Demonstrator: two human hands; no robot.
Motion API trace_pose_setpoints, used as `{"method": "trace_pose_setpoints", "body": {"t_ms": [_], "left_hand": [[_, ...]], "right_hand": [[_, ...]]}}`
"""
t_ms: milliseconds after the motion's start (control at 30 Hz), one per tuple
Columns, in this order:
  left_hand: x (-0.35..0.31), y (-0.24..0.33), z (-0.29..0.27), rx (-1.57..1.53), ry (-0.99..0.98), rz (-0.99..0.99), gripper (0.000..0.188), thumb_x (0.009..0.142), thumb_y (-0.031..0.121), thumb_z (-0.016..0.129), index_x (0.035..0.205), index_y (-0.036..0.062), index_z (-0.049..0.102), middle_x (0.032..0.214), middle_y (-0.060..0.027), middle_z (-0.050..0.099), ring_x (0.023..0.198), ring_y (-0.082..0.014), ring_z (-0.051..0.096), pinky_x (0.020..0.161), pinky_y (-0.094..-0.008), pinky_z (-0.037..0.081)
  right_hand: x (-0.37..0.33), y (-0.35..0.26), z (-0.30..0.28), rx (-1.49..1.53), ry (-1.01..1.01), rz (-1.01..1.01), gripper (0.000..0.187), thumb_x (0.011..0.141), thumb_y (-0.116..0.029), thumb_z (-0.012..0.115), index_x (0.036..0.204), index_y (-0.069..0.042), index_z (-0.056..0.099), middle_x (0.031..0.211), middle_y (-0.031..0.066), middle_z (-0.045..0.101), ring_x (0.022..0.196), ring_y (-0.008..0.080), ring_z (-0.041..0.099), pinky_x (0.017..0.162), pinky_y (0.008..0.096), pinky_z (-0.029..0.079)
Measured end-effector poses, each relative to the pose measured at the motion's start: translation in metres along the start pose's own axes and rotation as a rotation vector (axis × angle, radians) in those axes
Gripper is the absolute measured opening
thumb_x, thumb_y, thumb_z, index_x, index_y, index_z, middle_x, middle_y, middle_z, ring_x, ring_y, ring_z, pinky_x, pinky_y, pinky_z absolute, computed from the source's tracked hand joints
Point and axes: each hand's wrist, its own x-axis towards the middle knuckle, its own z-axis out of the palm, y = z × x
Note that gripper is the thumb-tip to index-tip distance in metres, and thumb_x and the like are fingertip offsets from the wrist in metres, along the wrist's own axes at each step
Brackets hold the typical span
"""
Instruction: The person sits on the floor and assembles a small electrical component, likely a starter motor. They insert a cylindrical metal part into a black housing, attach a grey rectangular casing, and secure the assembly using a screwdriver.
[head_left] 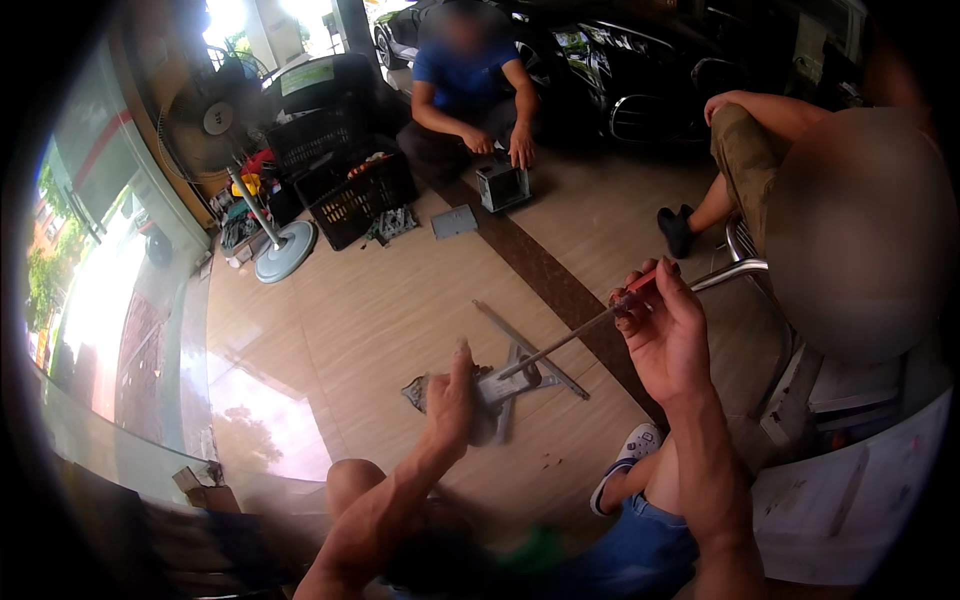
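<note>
My left hand is wrapped round a grey metal part with a rounded body, its thumb pointing up. Much of that part is hidden behind the hand, so I cannot tell its exact kind. In my right hand, raised higher and to the right, the fingers pinch a screwdriver by its red handle. Its long thin shaft slants down to the left, and the tip meets the metal part. Crossed grey metal bars lie on the tiled floor beyond it.
Ahead, a person in a blue shirt crouches over a metal box, beside a flat grey plate. Black crates and a fan's round base stand at the left. Another person's bent leg and a chair are at the right.
</note>
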Motion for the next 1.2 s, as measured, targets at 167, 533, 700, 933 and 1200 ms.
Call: {"method": "trace_pose_setpoints", "body": {"t_ms": [167,533,700,933,1200], "left_hand": [[0.001,0.002,0.002,0.002,0.021,-0.022,0.072,0.099,0.059,0.049,0.077,-0.0065,0.070,0.064,-0.0060,0.058,0.058,-0.0123,0.050,0.053,-0.0311,0.040],[0.005,0.001,-0.005,0.053,0.024,0.023,0.073,0.098,0.060,0.049,0.066,-0.0039,0.064,0.058,-0.0024,0.050,0.055,-0.0115,0.043,0.049,-0.0325,0.035],[0.012,-0.008,-0.008,0.029,-0.013,0.110,0.068,0.100,0.059,0.047,0.081,-0.0034,0.065,0.063,-0.0120,0.064,0.046,-0.0187,0.059,0.040,-0.0311,0.047],[0.006,0.007,0.000,-0.017,-0.006,0.101,0.067,0.100,0.059,0.048,0.074,-0.0015,0.064,0.061,-0.0063,0.058,0.050,-0.0134,0.051,0.045,-0.0295,0.040],[-0.002,0.011,-0.002,-0.023,0.004,0.109,0.069,0.100,0.059,0.048,0.068,-0.0004,0.064,0.062,-0.0003,0.053,0.056,-0.0088,0.043,0.052,-0.0288,0.035]], "right_hand": [[0.001,0.002,0.000,-0.026,-0.020,-0.020,0.022,0.102,-0.031,0.058,0.111,-0.012,0.057,0.099,0.0045,0.065,0.091,0.0192,0.067,0.069,0.0283,0.054],[-0.009,0.010,0.011,-0.221,-0.107,-0.231,0.033,0.104,-0.024,0.052,0.133,-0.009,0.046,0.105,0.0124,0.064,0.093,0.0254,0.068,0.069,0.0326,0.057],[-0.010,0.010,0.013,-0.219,-0.107,-0.261,0.035,0.104,-0.024,0.052,0.135,-0.009,0.045,0.106,0.0131,0.064,0.094,0.0253,0.068,0.069,0.0326,0.056],[-0.013,0.003,0.014,-0.240,-0.088,-0.296,0.035,0.104,-0.024,0.052,0.135,-0.008,0.045,0.106,0.0135,0.064,0.092,0.0250,0.068,0.069,0.0325,0.056],[-0.017,-0.004,0.011,-0.273,-0.134,-0.420,0.033,0.105,-0.020,0.049,0.133,-0.005,0.043,0.105,0.0146,0.065,0.092,0.0246,0.069,0.073,0.0349,0.059]]}}
